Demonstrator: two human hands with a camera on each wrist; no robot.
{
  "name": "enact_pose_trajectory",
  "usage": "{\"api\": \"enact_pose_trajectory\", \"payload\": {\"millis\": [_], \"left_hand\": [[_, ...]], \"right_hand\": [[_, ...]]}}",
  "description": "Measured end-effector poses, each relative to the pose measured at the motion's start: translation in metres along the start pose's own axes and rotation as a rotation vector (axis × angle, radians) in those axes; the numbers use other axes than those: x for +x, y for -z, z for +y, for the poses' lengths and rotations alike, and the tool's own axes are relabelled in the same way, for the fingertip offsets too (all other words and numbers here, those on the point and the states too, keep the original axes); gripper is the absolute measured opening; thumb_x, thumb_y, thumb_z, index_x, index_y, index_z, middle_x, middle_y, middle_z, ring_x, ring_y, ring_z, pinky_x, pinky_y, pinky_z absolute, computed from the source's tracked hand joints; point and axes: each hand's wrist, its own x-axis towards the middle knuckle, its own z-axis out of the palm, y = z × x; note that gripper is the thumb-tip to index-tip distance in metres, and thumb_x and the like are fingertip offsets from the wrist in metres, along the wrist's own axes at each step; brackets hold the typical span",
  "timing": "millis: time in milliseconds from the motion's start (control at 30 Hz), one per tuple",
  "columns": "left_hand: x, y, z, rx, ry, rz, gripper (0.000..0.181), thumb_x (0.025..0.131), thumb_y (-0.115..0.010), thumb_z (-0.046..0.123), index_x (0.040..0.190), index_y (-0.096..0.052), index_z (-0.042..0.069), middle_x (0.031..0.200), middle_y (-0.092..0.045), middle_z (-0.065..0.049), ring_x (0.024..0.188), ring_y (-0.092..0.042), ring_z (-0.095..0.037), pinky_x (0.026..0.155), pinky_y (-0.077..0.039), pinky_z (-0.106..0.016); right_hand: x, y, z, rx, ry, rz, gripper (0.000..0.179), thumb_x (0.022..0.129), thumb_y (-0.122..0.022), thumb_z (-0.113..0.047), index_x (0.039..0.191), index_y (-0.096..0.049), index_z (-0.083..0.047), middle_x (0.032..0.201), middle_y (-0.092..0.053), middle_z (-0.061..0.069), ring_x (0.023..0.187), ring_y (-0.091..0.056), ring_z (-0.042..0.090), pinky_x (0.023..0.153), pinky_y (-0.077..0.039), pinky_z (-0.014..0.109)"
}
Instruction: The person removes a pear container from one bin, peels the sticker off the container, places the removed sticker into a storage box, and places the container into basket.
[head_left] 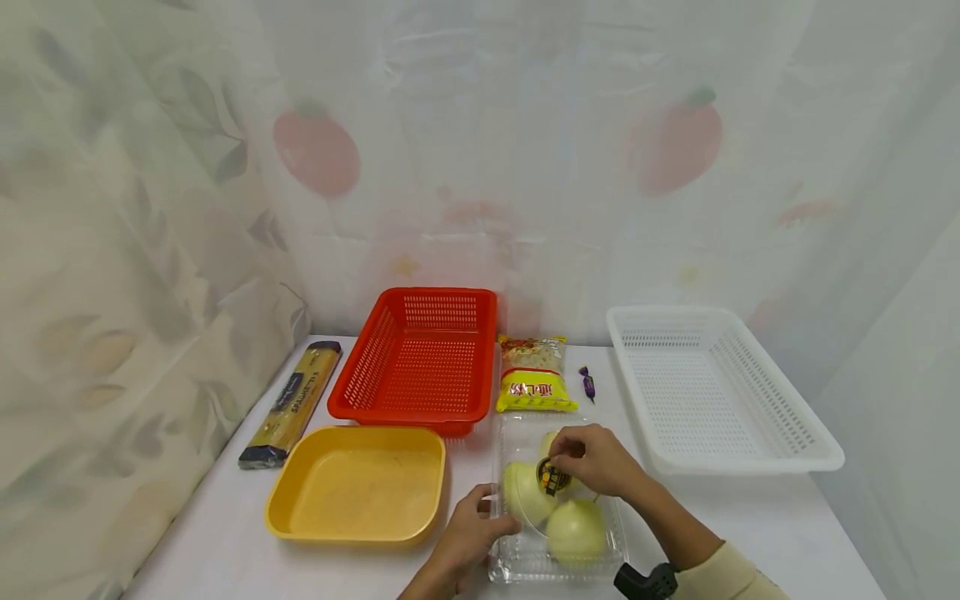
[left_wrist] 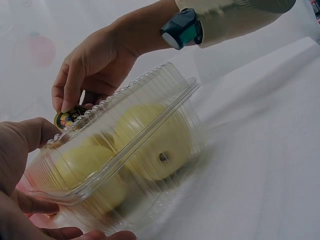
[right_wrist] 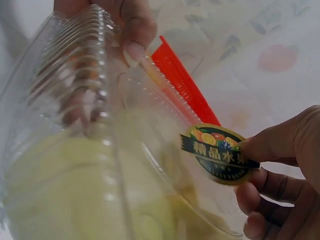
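A clear plastic clamshell box (head_left: 517, 567) with pale yellow-green pears (head_left: 576, 530) inside lies at the front of the table, its lid down over them. My left hand (head_left: 474, 527) grips the box's left side, thumb over the top edge and fingers along the wall. Above the lid, my right hand (head_left: 596, 458) pinches an oval fruit sticker (right_wrist: 217, 152) between thumb and fingers. The sticker is dark with printed fruit and pale lettering. In the left wrist view the pears (left_wrist: 152, 142) show through the ribbed wall.
Left of the box stands a yellow basin (head_left: 356, 487), with a red basket (head_left: 438, 358) behind it and a spaghetti pack (head_left: 294, 404) at far left. Behind the box are a pasta bag (head_left: 535, 375) and a purple wrapped candy (head_left: 587, 384). A white basket (head_left: 705, 400) stands right.
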Motion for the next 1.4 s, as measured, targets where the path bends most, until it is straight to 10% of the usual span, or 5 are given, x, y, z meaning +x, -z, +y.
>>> {"api": "enact_pose_trajectory", "payload": {"millis": [300,700,1400], "left_hand": [[0.0,0.0,-0.001,-0.008,-0.008,-0.006,0.066,0.073,-0.074,0.01,0.132,-0.048,-0.001,0.105,-0.053,-0.014,0.085,-0.054,-0.025,0.06,-0.052,-0.041],[0.002,0.0,-0.001,-0.014,0.013,-0.012,0.064,0.074,-0.074,0.01,0.132,-0.048,-0.001,0.107,-0.053,-0.013,0.089,-0.055,-0.026,0.063,-0.053,-0.041],[0.003,0.001,-0.004,-0.047,0.016,-0.027,0.062,0.076,-0.073,0.01,0.132,-0.048,0.001,0.109,-0.053,-0.013,0.089,-0.055,-0.025,0.064,-0.053,-0.043]], "right_hand": [[-0.006,0.003,0.005,0.362,-0.115,0.002,0.004,0.087,-0.068,-0.004,0.089,-0.067,-0.001,0.072,-0.061,0.008,0.057,-0.055,0.016,0.048,-0.051,0.04],[-0.016,-0.001,0.006,0.705,-0.245,0.104,0.021,0.087,-0.069,-0.003,0.098,-0.059,0.013,0.077,-0.061,0.013,0.06,-0.058,0.018,0.054,-0.052,0.027],[-0.033,-0.016,-0.004,0.853,-0.383,0.323,0.023,0.084,-0.071,-0.005,0.098,-0.06,0.01,0.078,-0.061,0.016,0.061,-0.059,0.021,0.052,-0.052,0.028]]}}
